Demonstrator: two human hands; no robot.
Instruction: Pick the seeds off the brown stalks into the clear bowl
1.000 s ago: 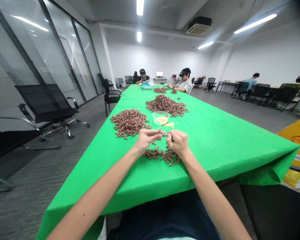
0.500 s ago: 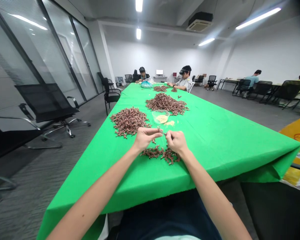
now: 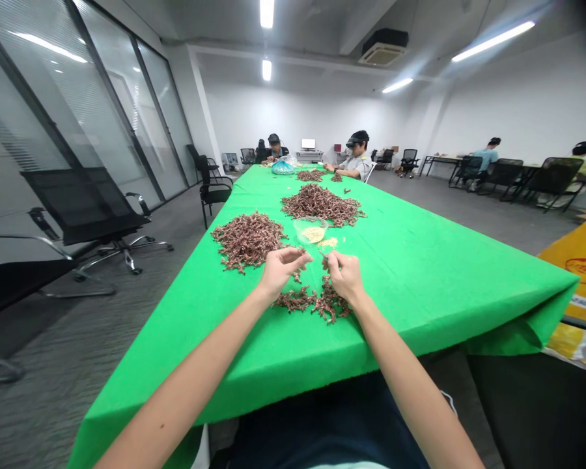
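Observation:
My left hand [image 3: 282, 270] pinches a small brown, knobbly, root-like piece [image 3: 301, 249], mostly hidden by the fingers. Close beside it, my right hand [image 3: 344, 273] is closed around a thin, dark, pointed tool [image 3: 321, 252]; its kind is too small to tell. Just beyond the hands stands a clear plastic bowl [image 3: 299, 231] with pale bits in it. A few pale crumbs [image 3: 328, 243] lie on the cloth by the bowl. Below my hands are two small heaps of brown pieces, a left heap [image 3: 294, 299] and a right heap [image 3: 330, 306].
A green cloth [image 3: 420, 273] covers the long table. Larger brown piles lie left [image 3: 248, 240] and farther back [image 3: 322, 203]. A person in grey [image 3: 356, 163] sits at the far right side, another person [image 3: 275, 148] at the far end. Office chairs [image 3: 83, 202] stand at left.
My hands have drawn slightly apart, and the tool's tip now stands clear of the brown piece. The whole view has shifted a little.

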